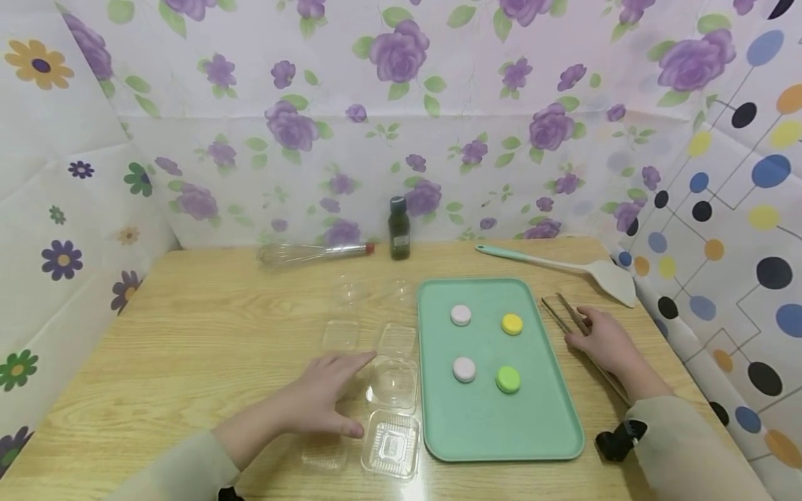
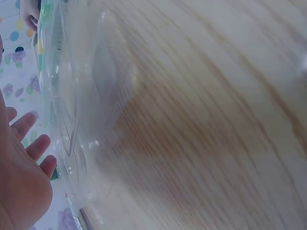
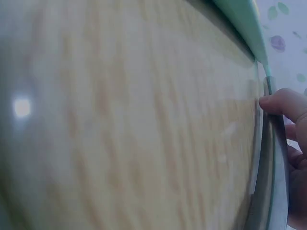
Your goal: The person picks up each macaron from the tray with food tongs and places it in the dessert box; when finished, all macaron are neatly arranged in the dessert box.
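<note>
My right hand [image 1: 603, 339] grips a pair of metal tongs [image 3: 279, 163] at the tray's right side, thumb on one arm and fingers on the other. The tongs lie low over the table, tips pointing away from me. My left hand [image 1: 318, 395], fingers stretched and thumb spread, hovers beside a clear plastic box [image 1: 393, 445] and holds nothing. In the left wrist view its fingers [image 2: 39, 146] appear at the left edge, near clear plastic. On the green tray [image 1: 501, 431] sit two pale pink macarons [image 1: 464, 369], a yellow macaron [image 1: 512, 324] and a green macaron [image 1: 508, 380].
More clear plastic boxes [image 1: 397, 339] stand in two columns left of the tray. Along the back lie a whisk [image 1: 313, 253] and a spatula [image 1: 557, 263], with a dark bottle [image 1: 399, 229] upright between them. Patterned cloth [image 1: 351, 160] walls the table [image 1: 188, 327] on three sides.
</note>
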A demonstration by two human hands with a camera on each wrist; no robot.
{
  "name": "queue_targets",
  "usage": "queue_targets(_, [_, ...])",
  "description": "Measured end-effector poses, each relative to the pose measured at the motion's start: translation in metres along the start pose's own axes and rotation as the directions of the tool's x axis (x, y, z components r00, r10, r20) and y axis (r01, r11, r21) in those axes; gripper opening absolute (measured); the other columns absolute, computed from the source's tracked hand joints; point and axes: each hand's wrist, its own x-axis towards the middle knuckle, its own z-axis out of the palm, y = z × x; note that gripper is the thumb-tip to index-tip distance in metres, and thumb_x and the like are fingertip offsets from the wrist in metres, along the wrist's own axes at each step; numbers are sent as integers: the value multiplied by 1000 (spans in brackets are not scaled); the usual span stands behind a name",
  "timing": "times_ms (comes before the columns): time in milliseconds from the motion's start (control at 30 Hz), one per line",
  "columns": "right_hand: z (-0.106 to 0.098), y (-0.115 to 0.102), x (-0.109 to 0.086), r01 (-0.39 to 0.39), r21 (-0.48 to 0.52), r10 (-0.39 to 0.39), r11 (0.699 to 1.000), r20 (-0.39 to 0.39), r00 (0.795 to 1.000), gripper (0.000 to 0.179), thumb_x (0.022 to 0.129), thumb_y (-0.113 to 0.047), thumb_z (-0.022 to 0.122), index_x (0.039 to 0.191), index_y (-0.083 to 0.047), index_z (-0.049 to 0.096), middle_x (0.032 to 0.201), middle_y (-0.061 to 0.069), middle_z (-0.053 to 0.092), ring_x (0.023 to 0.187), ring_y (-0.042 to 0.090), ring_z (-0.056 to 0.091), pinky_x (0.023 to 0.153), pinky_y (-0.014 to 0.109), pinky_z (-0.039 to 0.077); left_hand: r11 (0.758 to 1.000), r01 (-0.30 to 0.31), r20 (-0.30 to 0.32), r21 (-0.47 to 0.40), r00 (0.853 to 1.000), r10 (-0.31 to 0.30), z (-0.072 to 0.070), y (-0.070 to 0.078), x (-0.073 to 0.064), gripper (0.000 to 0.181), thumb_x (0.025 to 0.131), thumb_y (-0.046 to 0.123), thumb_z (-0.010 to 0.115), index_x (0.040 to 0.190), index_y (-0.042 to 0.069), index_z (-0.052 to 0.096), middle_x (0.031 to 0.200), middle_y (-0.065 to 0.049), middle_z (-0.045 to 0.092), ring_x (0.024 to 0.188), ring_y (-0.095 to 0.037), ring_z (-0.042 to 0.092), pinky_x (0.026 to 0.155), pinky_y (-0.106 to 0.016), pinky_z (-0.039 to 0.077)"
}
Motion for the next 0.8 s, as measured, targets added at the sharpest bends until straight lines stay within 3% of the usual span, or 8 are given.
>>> queue_targets(133, [-4,-5,-1,-6,14,6,1000,-19,1000,70,84,-21,64,136,15,33,121,38,48,107,49,49,85,58,43,1000,13,3,3,1000,-13,1,-1,-1,108,62,55,78,148,16,25,146,-5,36,131,-31,29,104,-62,19])
queue_targets(333, [-8,-15,-1,30,-1,-30,1000,-47,998,64,83,-19,64,134,12,39,117,35,47,103,47,50,82,56,44,1000,-25,0,0,1000,25,4,2,-2,104,59,56,79,144,14,35,146,-2,37,128,-32,32,103,-59,24])
queue_targets(467, [-10,-22,-2,71,-23,-73,997,-54,996,60,82,-18,65,130,10,45,114,30,49,99,42,51,77,53,45,998,-55,30,18,998,54,8,5,-3,105,57,59,78,143,13,37,146,-3,37,127,-31,33,103,-57,25])
queue_targets(600, [-10,-30,-3,83,-30,-85,996,-47,995,58,84,-26,67,127,8,49,115,29,51,100,40,50,78,54,44,992,-105,73,71,992,100,10,9,-3,105,58,61,77,143,14,37,145,-6,36,128,-30,32,104,-56,22])
queue_targets(700, [-12,-36,-4,81,-24,-81,996,-21,996,61,85,-37,66,126,5,52,118,27,51,106,41,49,82,56,44,986,-128,102,107,988,117,11,12,-2,103,58,63,75,143,18,38,143,-4,38,126,-28,33,102,-56,24])
queue_targets(800, [-14,-42,-5,114,-44,-114,992,9,993,57,84,-39,68,124,0,56,116,21,55,105,38,52,81,53,45,978,-150,115,149,984,133,12,15,-2,101,58,65,75,141,20,40,140,-1,41,122,-24,36,101,-53,26])
